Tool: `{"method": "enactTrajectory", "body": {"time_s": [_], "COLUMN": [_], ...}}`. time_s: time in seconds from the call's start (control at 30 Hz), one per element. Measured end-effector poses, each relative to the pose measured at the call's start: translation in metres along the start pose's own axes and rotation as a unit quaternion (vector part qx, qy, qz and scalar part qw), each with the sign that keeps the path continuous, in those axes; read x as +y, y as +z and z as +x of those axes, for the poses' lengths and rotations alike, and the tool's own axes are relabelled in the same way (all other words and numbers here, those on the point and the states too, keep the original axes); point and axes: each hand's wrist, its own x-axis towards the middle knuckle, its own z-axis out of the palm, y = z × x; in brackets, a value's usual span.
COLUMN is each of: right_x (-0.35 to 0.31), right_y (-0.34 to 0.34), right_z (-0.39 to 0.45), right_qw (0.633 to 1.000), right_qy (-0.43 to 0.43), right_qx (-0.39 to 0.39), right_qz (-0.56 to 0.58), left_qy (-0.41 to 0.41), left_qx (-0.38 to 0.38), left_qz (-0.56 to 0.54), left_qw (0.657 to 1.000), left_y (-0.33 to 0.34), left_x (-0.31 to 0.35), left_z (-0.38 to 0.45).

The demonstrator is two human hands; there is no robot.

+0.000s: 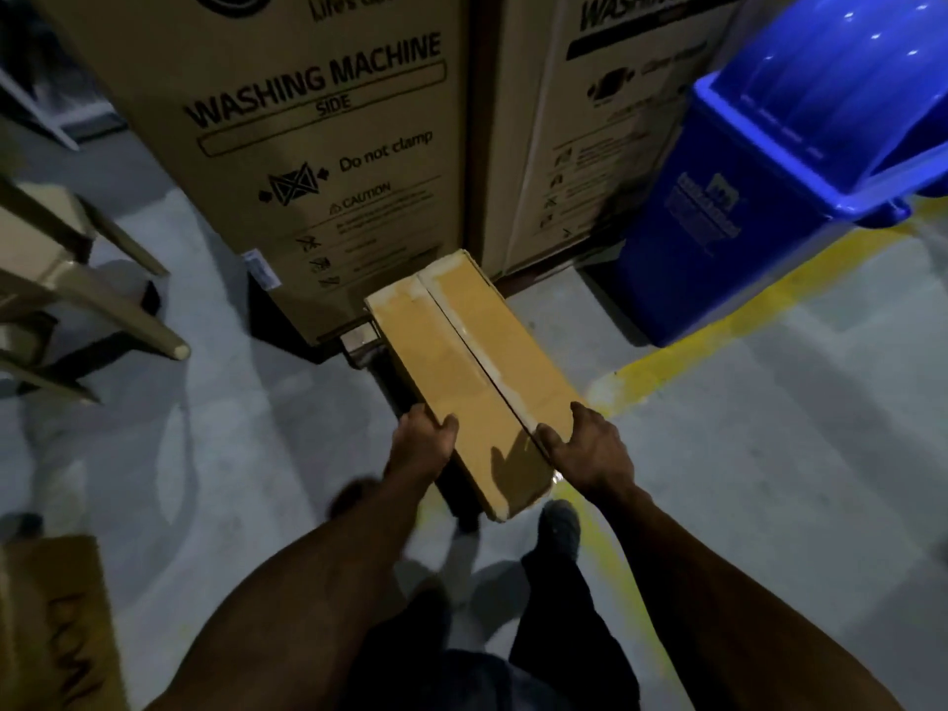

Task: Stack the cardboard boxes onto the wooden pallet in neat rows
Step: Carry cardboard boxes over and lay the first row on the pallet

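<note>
A long, narrow cardboard box [461,366] with a taped centre seam is held in front of me, pointing away toward the big cartons. My left hand [423,446] grips its near left edge, thumb on top. My right hand [585,443] grips its near right edge, thumb on the top face. The box hangs above the grey floor, its far end close to the base of the washing machine cartons. No wooden pallet shows clearly; a dark base [359,346] lies under the cartons.
Two tall washing machine cartons [287,146] stand straight ahead. A blue plastic bin [759,207] stands at the right by a yellow floor line [718,320]. Beige chair legs [102,310] jut in from the left. Another cardboard piece [56,623] lies lower left. My shoe [561,526] is below the box.
</note>
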Motion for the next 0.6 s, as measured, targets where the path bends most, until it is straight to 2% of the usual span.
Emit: {"method": "enactTrajectory", "body": {"time_s": [0.17, 0.37, 0.5, 0.6], "right_x": [0.028, 0.05, 0.057, 0.062], "right_y": [0.003, 0.027, 0.055, 0.073], "right_z": [0.081, 0.177, 0.225, 0.249], "right_qw": [0.998, 0.993, 0.988, 0.984], "right_qy": [-0.001, 0.008, 0.015, 0.028], "right_qx": [-0.058, -0.121, -0.151, -0.174], "right_qz": [0.003, -0.008, 0.002, 0.021], "left_qy": [-0.107, -0.225, -0.275, -0.305], "left_qx": [0.023, 0.044, 0.094, 0.086], "left_qz": [-0.109, -0.29, -0.312, -0.334], "left_qw": [0.988, 0.929, 0.905, 0.888], "left_y": [0.032, 0.069, 0.095, 0.109], "left_x": [0.007, 0.0, -0.011, -0.023], "left_z": [0.051, 0.109, 0.142, 0.167]}}
